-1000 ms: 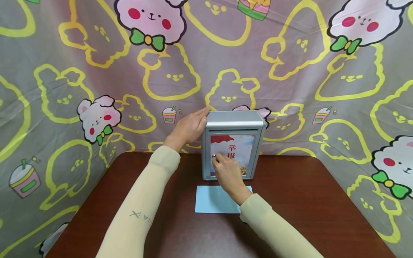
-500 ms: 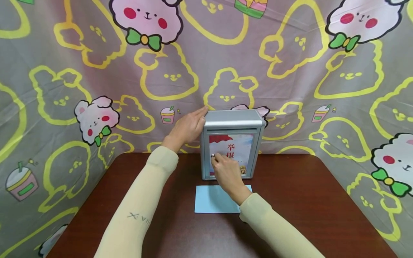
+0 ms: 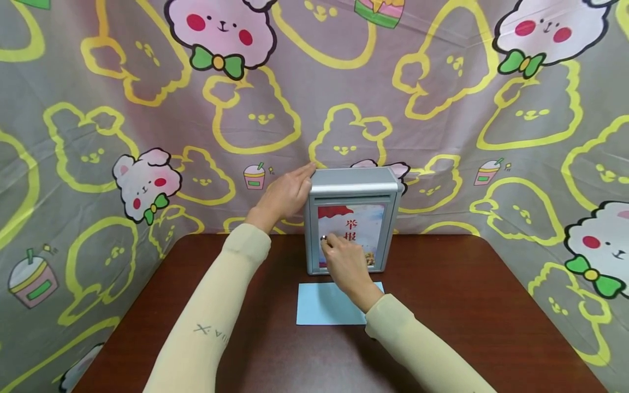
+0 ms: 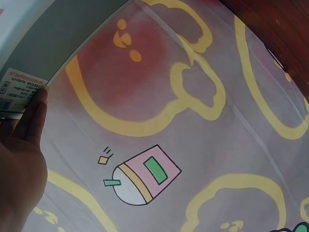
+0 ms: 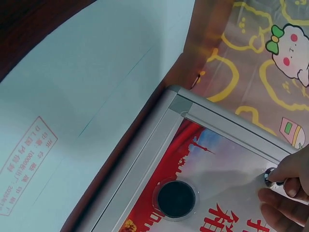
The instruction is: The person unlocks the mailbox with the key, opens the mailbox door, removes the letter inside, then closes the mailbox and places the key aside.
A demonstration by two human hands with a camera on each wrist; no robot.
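A grey metal box (image 3: 354, 189) stands upright on the table, with a slot below its top edge and a poster (image 3: 366, 224) with red characters on its front. My left hand (image 3: 286, 195) steadies the box at its upper left side; the left wrist view has its straight fingers (image 4: 35, 116) against the side, by a printed label (image 4: 21, 89). At the lock (image 5: 269, 177) on the left of the front, my right hand (image 3: 346, 262) pinches a small key, mostly hidden by thumb and fingertips. A light-blue envelope (image 3: 314, 305) lies flat in front of the box, partly under the right wrist.
The brown table (image 3: 442, 305) is bordered by a patterned cloth (image 3: 432, 136) at the back and both sides. The box stands close to the back cloth. In the right wrist view a dark round spot (image 5: 176, 199) shows on the poster.
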